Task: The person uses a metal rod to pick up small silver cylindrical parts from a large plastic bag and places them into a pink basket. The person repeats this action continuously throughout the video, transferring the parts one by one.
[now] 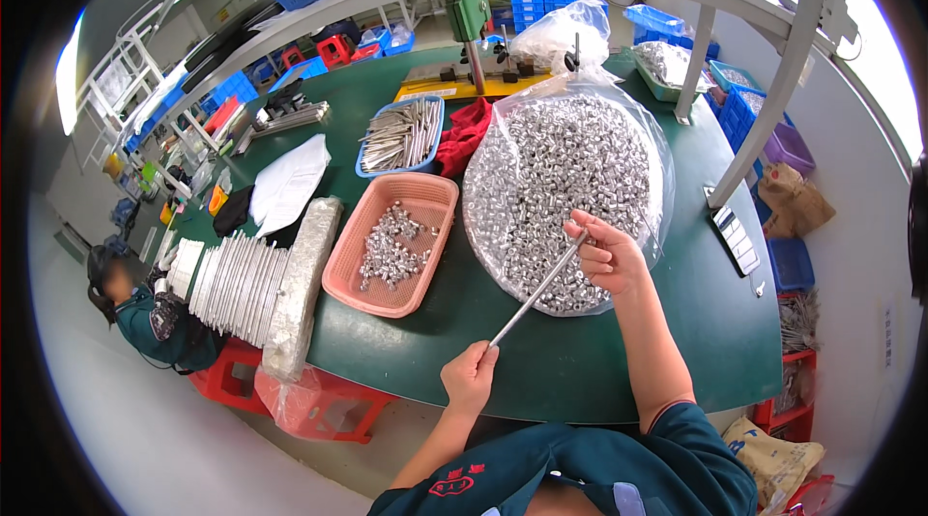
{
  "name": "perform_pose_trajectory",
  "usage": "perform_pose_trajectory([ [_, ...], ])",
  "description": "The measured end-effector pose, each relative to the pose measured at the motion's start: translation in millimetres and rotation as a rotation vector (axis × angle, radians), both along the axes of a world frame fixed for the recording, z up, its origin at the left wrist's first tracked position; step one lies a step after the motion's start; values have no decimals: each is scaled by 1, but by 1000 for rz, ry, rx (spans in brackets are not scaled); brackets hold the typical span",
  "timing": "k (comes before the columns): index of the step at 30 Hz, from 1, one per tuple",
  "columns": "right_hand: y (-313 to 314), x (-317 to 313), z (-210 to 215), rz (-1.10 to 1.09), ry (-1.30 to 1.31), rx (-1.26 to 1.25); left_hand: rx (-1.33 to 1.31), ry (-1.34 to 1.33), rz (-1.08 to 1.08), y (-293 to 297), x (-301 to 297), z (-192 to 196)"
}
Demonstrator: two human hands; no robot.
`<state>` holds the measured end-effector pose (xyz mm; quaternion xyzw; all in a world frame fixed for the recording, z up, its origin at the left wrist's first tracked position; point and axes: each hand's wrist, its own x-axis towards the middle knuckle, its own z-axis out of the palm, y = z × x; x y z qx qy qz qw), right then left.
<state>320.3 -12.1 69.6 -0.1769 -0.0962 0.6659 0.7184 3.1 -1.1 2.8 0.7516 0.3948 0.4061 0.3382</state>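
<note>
A thin silver metal rod [537, 294] slants up to the right in front of me. My left hand [469, 378] is wrapped round its lower end. At the upper end my right hand [611, 255] is closed with thumb and fingertips on the rod's tip; whether a small part sits there too, I cannot make out. Behind and under that hand, a big clear plastic bag [660, 163] lies spread in a round heap, full of small silver metal sleeves [565, 163]. To its left, a pink plastic basket [340, 279] holds a smaller number of like metal pieces [391, 250].
A blue basket of metal rods [401, 134] and a red cloth [466, 136] lie farther back, before a yellow-based stand [425, 88]. Stacked rods [242, 286] fill the left edge. A phone [735, 241] rests by the shelf post at right. A co-worker [155, 318] sits far left.
</note>
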Motion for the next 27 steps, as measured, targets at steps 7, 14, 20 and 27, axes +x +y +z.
perform_pose_trajectory([
  [7, -6, 10, 10, 32, -121, -69, -15, 13, -24, -1, -2, 1],
  [14, -3, -1, 9, -116, -245, -112, 7, 32, -38, 0, -3, 0],
  [20, 1, 0, -3, -12, -47, -48, -5, 2, -25, 0, -3, -3],
  [27, -2, -3, 7, -39, -193, -97, 2, -16, -7, 0, -2, -3],
])
